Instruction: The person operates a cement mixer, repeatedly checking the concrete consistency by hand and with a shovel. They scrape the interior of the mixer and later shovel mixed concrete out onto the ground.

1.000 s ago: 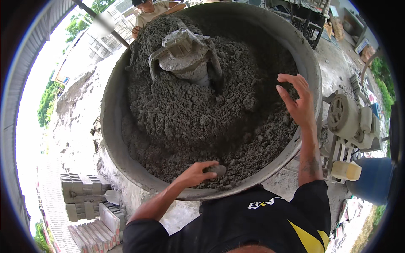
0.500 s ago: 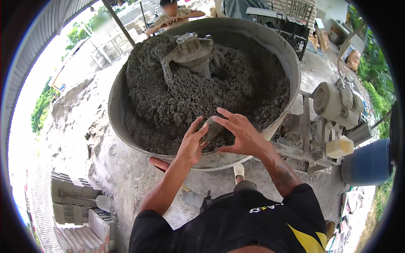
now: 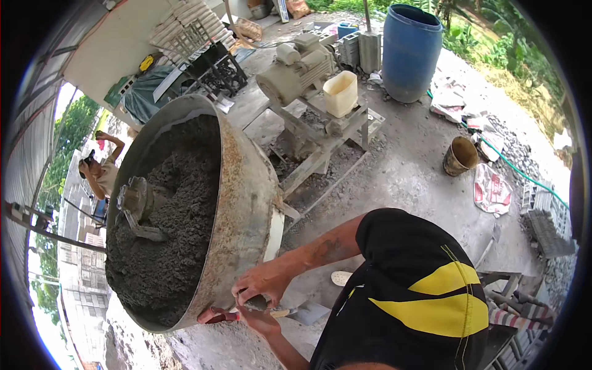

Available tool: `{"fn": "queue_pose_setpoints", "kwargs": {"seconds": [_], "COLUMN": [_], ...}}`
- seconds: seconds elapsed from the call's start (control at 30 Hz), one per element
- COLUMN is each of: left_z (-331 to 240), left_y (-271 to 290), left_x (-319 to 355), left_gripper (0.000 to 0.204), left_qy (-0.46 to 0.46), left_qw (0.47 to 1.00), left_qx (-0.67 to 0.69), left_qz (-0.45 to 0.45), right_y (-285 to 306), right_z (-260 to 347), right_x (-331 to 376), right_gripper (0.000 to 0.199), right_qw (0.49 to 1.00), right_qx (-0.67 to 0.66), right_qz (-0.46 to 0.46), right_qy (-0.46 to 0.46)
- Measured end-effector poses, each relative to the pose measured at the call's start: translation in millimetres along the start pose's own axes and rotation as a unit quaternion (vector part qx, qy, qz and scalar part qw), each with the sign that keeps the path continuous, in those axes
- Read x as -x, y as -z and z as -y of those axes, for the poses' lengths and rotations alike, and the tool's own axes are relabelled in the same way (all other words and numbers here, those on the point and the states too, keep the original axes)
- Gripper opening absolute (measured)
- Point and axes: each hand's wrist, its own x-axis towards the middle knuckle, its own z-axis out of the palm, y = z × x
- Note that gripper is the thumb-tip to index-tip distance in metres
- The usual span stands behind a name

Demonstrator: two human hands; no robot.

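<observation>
Both hands (image 3: 259, 299) pinching trowel (image 3: 271, 308) beside mixer drum (image 3: 240, 203); blade mostly hidden

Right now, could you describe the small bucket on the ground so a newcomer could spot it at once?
Start at the tall blue drum at the top. Below and to its right, on bare concrete floor, stands the small bucket. Unlike the white jug by the motor, it is round, open-topped and mud-brown.

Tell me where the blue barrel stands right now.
In the head view, the blue barrel stands at the top, right of centre, on the concrete ground behind the motor and the cream jug.
</observation>
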Motion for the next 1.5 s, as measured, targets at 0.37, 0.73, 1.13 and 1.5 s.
{"fn": "queue_pose_setpoints", "kwargs": {"seconds": [0.37, 0.73, 1.13, 1.5], "left_z": [276, 329, 181, 357], "left_y": [105, -49, -371, 183], "left_x": [92, 195, 254, 296], "left_gripper": [0.049, 0.008, 0.066, 0.077], "left_qy": [0.097, -0.112, -0.466, 0.367], "left_qw": [0.683, 0.677, 0.754, 0.696], "left_qx": [-0.711, -0.722, -0.357, -0.617], "left_qz": [0.14, 0.086, 0.295, -0.018], "right_y": [376, -52, 60, 157], "right_z": [240, 509, 243, 175], "right_x": [491, 804, 503, 403], "right_gripper": [0.081, 0.024, 0.074, 0.072], "right_qw": [0.6, 0.155, 0.467, 0.706], "right_qx": [0.496, 0.14, -0.485, -0.156], "right_qz": [-0.189, -0.393, -0.485, -0.404], "right_qy": [-0.598, -0.895, -0.559, -0.56]}}
